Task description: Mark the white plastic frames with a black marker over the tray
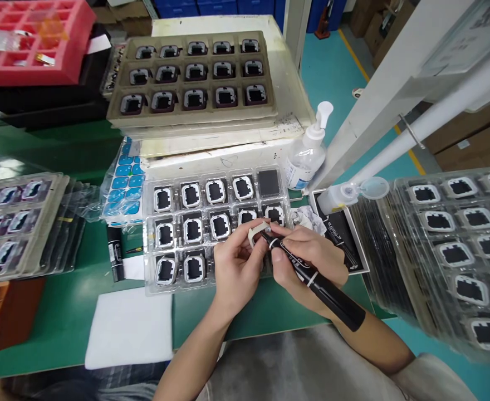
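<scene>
My left hand (240,266) is closed on a small pale square frame (254,233), pinched between thumb and fingertips. In my right hand (307,264) is a black marker pen (337,302), its tip end up against the frame; whether it touches cannot be made out. Both hands are over a clear plastic tray (174,216) whose compartments hold several white-rimmed frames (194,268) with dark middles. One upper right compartment shows only a dark square (269,182). The hands hide the tray's lower right part.
Behind stands a stacked brown tray (182,115) of dark frames. A pump bottle (306,159) and a smaller bottle (337,196) are at the right, beside tray stacks (445,234). Another marker (114,253) and a white cloth (130,328) lie left. A pink foam tray (72,55) sits at upper left.
</scene>
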Available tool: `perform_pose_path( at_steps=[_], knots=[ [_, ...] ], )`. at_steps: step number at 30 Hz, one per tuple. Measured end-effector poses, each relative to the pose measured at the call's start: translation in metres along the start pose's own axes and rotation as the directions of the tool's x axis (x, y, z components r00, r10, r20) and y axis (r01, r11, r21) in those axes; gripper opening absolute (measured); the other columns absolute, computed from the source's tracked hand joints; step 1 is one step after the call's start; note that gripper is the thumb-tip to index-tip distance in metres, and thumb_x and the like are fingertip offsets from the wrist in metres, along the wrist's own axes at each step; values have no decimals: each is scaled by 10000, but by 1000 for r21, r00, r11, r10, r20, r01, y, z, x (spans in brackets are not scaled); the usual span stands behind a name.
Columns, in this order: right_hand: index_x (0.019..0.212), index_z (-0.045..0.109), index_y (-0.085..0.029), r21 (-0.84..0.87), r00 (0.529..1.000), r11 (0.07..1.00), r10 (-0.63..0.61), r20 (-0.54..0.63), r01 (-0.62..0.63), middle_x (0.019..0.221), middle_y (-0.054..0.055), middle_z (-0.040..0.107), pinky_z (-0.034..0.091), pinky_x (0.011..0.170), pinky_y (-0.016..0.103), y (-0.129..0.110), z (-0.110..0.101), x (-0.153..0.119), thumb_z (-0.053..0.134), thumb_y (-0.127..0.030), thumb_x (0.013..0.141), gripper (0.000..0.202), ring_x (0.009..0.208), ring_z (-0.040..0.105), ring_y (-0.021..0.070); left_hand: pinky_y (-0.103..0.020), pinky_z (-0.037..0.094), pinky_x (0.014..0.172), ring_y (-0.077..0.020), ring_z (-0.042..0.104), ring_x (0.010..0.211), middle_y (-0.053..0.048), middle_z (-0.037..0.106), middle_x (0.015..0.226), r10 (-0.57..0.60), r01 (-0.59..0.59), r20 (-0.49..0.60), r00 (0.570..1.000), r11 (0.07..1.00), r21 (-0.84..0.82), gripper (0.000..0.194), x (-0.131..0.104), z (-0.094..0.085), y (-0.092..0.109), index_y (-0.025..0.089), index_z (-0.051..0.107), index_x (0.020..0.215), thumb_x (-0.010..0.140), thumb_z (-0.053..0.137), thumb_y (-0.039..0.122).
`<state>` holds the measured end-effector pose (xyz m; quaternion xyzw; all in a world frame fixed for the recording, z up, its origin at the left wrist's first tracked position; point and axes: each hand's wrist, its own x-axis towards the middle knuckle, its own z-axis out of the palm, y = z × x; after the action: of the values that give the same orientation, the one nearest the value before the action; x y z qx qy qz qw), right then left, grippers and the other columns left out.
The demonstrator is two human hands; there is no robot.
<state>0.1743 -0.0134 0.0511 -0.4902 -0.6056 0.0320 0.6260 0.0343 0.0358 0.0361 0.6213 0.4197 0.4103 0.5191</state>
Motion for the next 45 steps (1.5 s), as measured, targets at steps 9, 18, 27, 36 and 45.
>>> perform_pose_path(
  at_steps=[9,18,27,36,45],
  knots=[
    [1065,686,-244,-44,1000,999,17,14,-16,949,40,792,739,786,375,1,1,-2,753,-71,928,230,976,838,242,-257,563,607,-171,692,670,-24,772,757,31,-29,-21,999,995,100,260,-2,1,-1,234,829,1225,1030,710,357],
    [1015,672,-263,-144,997,989,30,65,-20,986,33,810,761,803,353,1,-2,-6,770,-119,948,187,987,843,237,-256,560,600,-150,679,646,-43,842,915,40,-37,-44,998,997,67,246,-3,3,-2,232,841,1193,1010,724,347],
    [1099,672,-262,-91,998,994,-53,28,56,991,37,813,763,817,358,6,1,-5,776,-61,915,292,985,845,245,-248,552,598,-126,634,602,-32,841,919,45,-42,-39,998,996,81,252,-3,2,-5,233,833,1222,1021,723,338],
    [1084,675,-253,-80,999,997,-13,32,15,988,44,809,761,830,364,4,0,-8,780,-77,931,256,1001,842,239,-231,553,604,-141,683,661,-37,838,895,49,-45,-49,998,996,83,249,-4,3,-5,220,840,1209,1024,720,335],
    [1049,696,-234,-31,998,998,60,15,-59,1002,45,821,740,865,350,-1,0,-5,751,-78,952,193,1013,845,234,-197,610,722,-145,765,778,-54,855,967,27,-28,-39,999,999,-19,243,-1,1,-2,191,850,1194,991,774,302]
  ],
)
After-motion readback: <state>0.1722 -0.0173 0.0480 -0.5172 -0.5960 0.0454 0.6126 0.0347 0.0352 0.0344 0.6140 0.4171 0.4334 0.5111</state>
